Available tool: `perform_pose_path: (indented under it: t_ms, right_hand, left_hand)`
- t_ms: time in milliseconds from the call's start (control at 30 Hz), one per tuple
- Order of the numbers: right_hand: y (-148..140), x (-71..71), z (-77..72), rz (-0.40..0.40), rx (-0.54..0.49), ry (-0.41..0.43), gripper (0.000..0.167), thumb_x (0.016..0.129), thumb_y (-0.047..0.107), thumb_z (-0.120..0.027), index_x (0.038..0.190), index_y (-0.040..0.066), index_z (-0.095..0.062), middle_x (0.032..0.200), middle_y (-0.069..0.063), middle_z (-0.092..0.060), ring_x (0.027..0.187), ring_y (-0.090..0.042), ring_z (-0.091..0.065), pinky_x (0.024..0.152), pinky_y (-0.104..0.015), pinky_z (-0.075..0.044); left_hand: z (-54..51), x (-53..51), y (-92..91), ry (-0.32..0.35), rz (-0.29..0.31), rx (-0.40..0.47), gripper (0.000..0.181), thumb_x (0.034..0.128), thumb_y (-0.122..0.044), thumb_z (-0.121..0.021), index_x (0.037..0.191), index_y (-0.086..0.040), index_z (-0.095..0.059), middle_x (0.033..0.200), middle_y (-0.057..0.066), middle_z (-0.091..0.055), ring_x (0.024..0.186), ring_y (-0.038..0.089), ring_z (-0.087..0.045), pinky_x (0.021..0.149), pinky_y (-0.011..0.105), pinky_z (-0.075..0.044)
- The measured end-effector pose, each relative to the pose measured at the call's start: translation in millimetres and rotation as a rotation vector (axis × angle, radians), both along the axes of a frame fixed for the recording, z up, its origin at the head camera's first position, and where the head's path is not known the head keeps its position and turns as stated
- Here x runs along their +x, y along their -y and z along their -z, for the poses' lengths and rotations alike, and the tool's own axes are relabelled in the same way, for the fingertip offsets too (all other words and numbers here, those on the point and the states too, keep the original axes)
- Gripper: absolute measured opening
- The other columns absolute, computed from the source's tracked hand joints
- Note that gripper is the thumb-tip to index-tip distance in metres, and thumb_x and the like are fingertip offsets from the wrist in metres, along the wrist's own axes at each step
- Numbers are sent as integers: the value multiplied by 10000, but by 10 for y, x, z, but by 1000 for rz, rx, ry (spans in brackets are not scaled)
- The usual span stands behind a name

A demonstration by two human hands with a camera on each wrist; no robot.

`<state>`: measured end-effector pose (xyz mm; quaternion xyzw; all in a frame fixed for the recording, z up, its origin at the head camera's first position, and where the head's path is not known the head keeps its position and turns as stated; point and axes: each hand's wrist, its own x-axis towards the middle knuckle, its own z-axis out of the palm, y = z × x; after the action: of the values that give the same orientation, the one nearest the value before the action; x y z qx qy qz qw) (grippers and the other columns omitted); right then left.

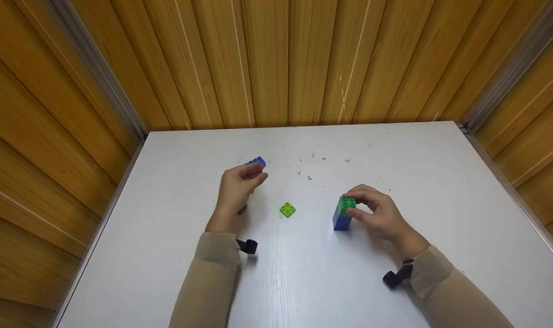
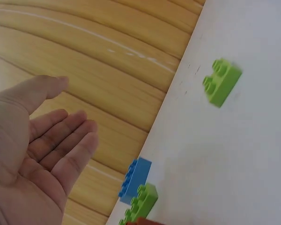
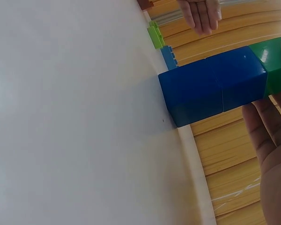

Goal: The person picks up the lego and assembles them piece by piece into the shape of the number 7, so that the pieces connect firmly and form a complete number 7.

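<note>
On the right of the white table (image 1: pixel 294 282), a tower stands upright: two blue bricks (image 3: pixel 213 86) stacked, with a green brick (image 1: pixel 347 202) on top. My right hand (image 1: pixel 379 212) pinches the green brick between thumb and fingers. Raised above the table on the left, my left hand (image 1: pixel 237 189) holds nothing, its fingers extended and thumb apart. Behind it lies a blue brick (image 1: pixel 258 161), partly hidden by the fingers. Between the hands sits a small lime green brick (image 1: pixel 287 209).
In the left wrist view, a longer lime green brick (image 2: pixel 143 201) lies by the blue brick, along with a reddish-brown brick (image 2: pixel 147 221) cut off by the frame. Dark scuff marks (image 1: pixel 309 177) dot the tabletop. Wood-patterned walls (image 1: pixel 285 64) enclose the table's back and sides.
</note>
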<state>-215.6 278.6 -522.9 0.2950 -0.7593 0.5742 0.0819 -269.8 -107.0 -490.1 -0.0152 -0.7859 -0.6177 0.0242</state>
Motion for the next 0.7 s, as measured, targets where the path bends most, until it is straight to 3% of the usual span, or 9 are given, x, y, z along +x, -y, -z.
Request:
perform_pose_path:
  t_ms: [200, 333, 433, 700]
  right_hand:
    - [-20, 12, -17, 5, -7, 24, 390, 928, -170, -795, 1297, -44, -786, 1256, 28, -764, 1130, -68, -708, 993, -171, -599]
    - [-22, 16, -20, 6, 2, 28, 390, 933, -160, -798, 1303, -36, -787, 1255, 31, -762, 1123, -65, -711, 1000, -181, -604]
    - [-18, 16, -20, 2, 5, 26, 388, 935, -154, -800, 1304, -37, -786, 1251, 28, -761, 1119, -64, -713, 1005, -184, -608]
    - [1, 10, -18, -1, 0, 36, 393, 929, -157, -802, 1303, -37, -789, 1249, 37, -765, 1124, -68, -718, 1016, -180, -608]
  left_hand:
    - [87, -78, 235, 68, -115, 71, 475, 1043, -192, -845, 1483, -57, -726, 1468, 155, -769, 1346, 243, -749, 1223, 426, -576]
    - [168, -107, 310, 103, -163, 81, 525, 1054, -261, -840, 1532, -101, -694, 1516, 102, -741, 1432, 246, -690, 1278, 440, -529]
    - [223, -126, 357, 117, -169, 38, 565, 1062, -287, -829, 1571, -109, -662, 1554, 73, -715, 1487, 257, -648, 1298, 446, -513]
    - [320, -183, 489, 149, -128, -114, 507, 1097, -163, -760, 1589, -110, -649, 1627, 100, -658, 1611, 340, -529, 1360, 475, -440]
